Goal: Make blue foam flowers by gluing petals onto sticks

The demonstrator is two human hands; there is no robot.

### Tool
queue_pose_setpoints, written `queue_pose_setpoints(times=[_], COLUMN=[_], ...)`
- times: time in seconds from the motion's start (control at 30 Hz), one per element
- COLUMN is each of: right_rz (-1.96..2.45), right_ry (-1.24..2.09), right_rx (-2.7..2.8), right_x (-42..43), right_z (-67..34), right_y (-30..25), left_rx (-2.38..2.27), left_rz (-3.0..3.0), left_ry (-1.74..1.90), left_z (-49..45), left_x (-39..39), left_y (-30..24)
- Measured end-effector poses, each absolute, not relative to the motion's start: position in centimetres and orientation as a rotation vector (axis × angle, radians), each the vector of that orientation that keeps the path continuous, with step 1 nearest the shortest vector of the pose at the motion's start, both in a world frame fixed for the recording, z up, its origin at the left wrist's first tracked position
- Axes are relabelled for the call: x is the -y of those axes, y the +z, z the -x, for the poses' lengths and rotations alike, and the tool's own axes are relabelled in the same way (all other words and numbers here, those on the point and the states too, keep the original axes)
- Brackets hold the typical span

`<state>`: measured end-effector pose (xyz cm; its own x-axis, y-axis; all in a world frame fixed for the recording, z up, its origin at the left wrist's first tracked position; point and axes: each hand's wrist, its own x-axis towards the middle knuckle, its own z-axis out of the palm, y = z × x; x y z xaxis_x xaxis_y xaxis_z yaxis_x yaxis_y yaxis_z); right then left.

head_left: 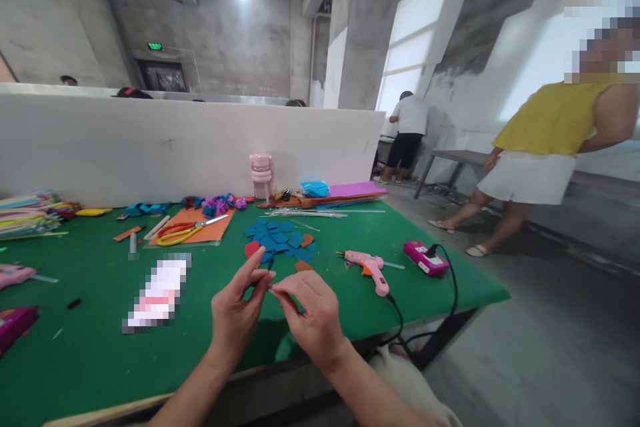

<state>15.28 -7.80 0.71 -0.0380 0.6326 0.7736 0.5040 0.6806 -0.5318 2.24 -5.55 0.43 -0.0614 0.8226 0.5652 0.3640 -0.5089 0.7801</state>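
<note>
My left hand [237, 313] and my right hand [315, 313] meet above the near side of the green table. Thumb and fingers of each are pinched together, tips almost touching; whatever lies between them is too small to make out. Just behind my raised left index finger is a red round piece [253, 249]; I cannot tell whether the finger touches it. Beyond my fingertips lies a loose pile of blue cut pieces [275, 237], with a few brown pieces [304, 267] at its edge. To the right, a pink hot glue gun [367, 267] rests on its side.
A magenta power box [426, 259] with a black cord sits right of the glue gun. Scissors [185, 232] lie on orange sheets [220, 230]. A pink bottle [262, 180] stands by the white partition [200, 140]. A person in a yellow top [555, 120] is at the right.
</note>
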Motion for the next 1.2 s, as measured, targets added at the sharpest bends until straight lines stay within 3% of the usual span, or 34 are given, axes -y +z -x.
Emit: queue_pose_setpoints(times=[0.17, 0.4, 0.53, 0.83, 1.03, 1.2], right_rz=[1.128, 1.056, 0.944, 1.069, 1.146, 1.245], right_ry=[0.227, 1.040, 1.242, 1.052, 0.674, 0.552], right_rx=[1.428, 1.141, 1.136, 1.326, 0.974, 1.338], right_x=[6.0, 4.2, 4.9, 5.3, 3.5, 4.2], right_z=[-17.1, -18.0, -17.0, -18.9, -24.5, -24.2], right_y=[0.7, -0.4, 0.0, 0.9, 0.9, 0.6], left_rx=[-1.055, -0.769, -0.727, -0.813, -0.950, -0.997], left_rz=[-1.596, -1.306, -1.292, -1.273, -1.154, -1.143], left_ry=[1.427, 1.114, 0.953, 0.805, 1.130, 1.153], left_z=[-2.7, -3.5, -3.8, -4.1, -1.2, -0.3], left_x=[5.7, 6.3, 6.4, 6.7, 4.3, 2.9], left_y=[1.0, 1.5, 0.9, 0.8, 1.8, 1.7])
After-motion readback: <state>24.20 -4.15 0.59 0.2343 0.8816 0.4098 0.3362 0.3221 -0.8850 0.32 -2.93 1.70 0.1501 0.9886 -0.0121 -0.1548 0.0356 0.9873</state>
